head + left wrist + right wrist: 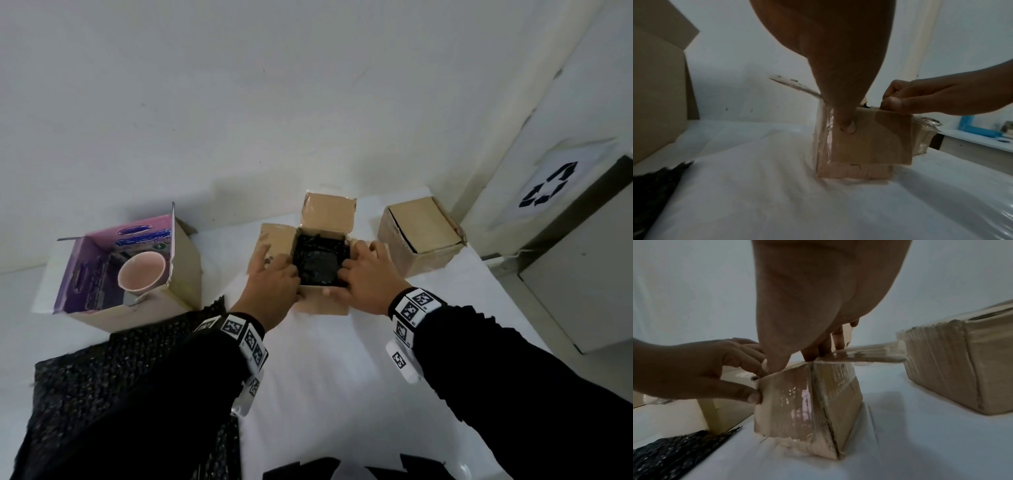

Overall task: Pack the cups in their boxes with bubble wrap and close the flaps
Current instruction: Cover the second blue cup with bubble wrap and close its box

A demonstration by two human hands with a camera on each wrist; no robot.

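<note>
A small brown cardboard box (320, 305) stands open at the table's middle, its flaps spread outward. Inside sits a cup wrapped in black bubble wrap (320, 265). My left hand (275, 279) grips the box's near left corner: its thumb (847, 127) presses the folded-down near flap (871, 138) while its fingers curl over the rim. My right hand (363, 272) grips the near right corner, thumb on the top edge and fingers (837, 339) reaching inside. A pink cup (142, 274) lies unwrapped in a larger purple-lined box (185, 260) at the left.
A closed, taped cardboard box (423, 233) stands just right of the small one. A black bubble wrap sheet (102, 377) covers the table's near left. A grey bin with a recycling sign (575, 274) stands beyond the table's right edge. White wall behind.
</note>
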